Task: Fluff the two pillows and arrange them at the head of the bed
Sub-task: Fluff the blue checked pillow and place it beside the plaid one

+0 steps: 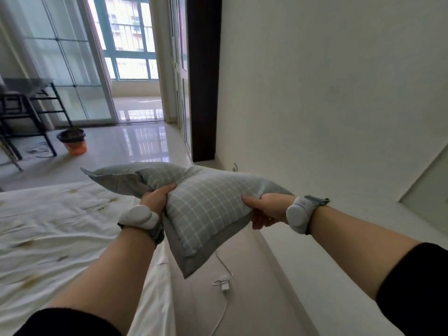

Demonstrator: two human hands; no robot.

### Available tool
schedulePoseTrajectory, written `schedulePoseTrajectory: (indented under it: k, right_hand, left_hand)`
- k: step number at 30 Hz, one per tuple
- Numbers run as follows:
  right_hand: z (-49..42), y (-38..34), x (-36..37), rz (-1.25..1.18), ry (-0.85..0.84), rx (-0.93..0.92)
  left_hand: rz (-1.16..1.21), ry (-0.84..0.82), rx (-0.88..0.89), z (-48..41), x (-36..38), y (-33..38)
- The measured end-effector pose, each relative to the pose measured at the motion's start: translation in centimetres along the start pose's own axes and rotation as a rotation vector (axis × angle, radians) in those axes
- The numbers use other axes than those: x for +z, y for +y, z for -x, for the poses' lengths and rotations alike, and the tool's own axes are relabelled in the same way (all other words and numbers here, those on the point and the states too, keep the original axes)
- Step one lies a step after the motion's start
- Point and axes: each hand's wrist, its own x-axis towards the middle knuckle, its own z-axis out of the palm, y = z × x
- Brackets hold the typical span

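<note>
Currently a single pillow is held in the air by both hands, above the edge of the bed and the strip of floor between the bed and the wall. Its cover is a grey-green check with white lines, edged by a plain grey border. The left hand is closed around the pillow's left part, the fabric bunched and pinched in at the grip, with the fingers wrapped over the far side. The right hand is closed on the pillow's right end, thumb on top and fingers curled below. One grey corner is seen pointing left beyond the left hand, and another hangs down toward the floor between the forearms. A white device on a strap is worn on each wrist, and dark sleeves are pushed up both forearms. The bed is covered by a wrinkled white sheet marked with yellowish stains. A white cable with a charger lies on the floor beside the bed. Farther off, an orange bucket stands on the glossy tiles near a black metal rack, with glass doors behind. Only this one pillow is in view.
</note>
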Motion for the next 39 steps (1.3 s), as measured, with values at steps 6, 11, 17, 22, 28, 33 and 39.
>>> schedulePoseTrajectory:
  k: [6,11,17,22,28,33,39]
  right_hand:
    - [-12.0,0.4,-5.3,0.168,-0.051,-0.066]
    - [-21.0,2.1,-11.2,0.261,0.142,-0.169]
    - [-28.5,1.3,-17.9,0.298,0.267,-0.222]
    - [-33.0,-0.8,-21.1,0.222,0.268,-0.179]
    - [-37.1,-3.0,-23.4,0.087,0.196,-0.169]
    - [-42.9,-7.5,-25.1,0.094,0.123,-0.144]
    - [-50.5,-14.2,-26.1,-0.004,0.058,-0.038]
  left_hand:
    - [-0.019,0.100,0.048,-7.7,3.7,-0.2]
    - [-0.036,0.168,0.058,-13.7,8.4,-0.2]
    - [0.003,0.190,0.083,-18.4,13.5,1.0]
    - [-0.001,0.176,0.111,-21.3,15.0,3.8]
    - [-0.019,0.164,0.123,-24.9,16.4,6.5]
    - [-0.042,0.155,0.138,-31.0,16.5,9.4]
    - [-0.067,0.113,0.148,-40.7,14.2,12.9]
